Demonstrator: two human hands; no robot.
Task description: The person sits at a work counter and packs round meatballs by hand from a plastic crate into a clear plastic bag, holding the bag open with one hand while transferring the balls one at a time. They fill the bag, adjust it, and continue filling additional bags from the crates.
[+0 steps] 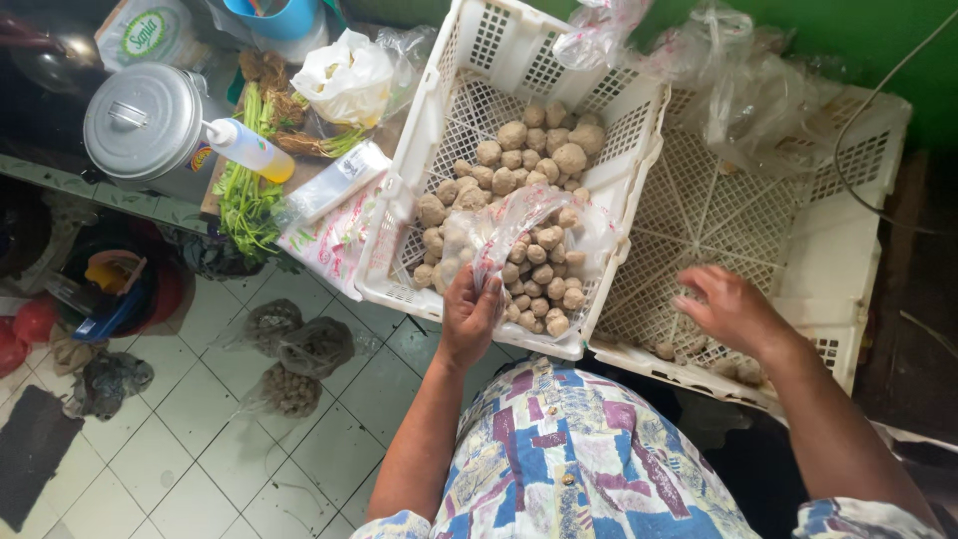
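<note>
A clear bag [519, 225] is pinched at its mouth by the fingers [486, 289] of the left hand [469, 314], above the near edge of the left crate [424, 110]. The bag lies open over the heap of meatballs [519, 160] in that crate and is part-filled with them. The right hand [728, 309] is held in the right crate [858, 170], fingers spread and bent, over a few meatballs at its near wall; nothing is seen gripped. Crumpled bags [738, 90] are draped over the far rim. A pot [145, 120], a squeeze bottle [249, 150] and greens [244, 200] are seen at left. Tied bags [299, 344] lie on the tiled floor. The meatballs are grey-beige, round and uneven
</note>
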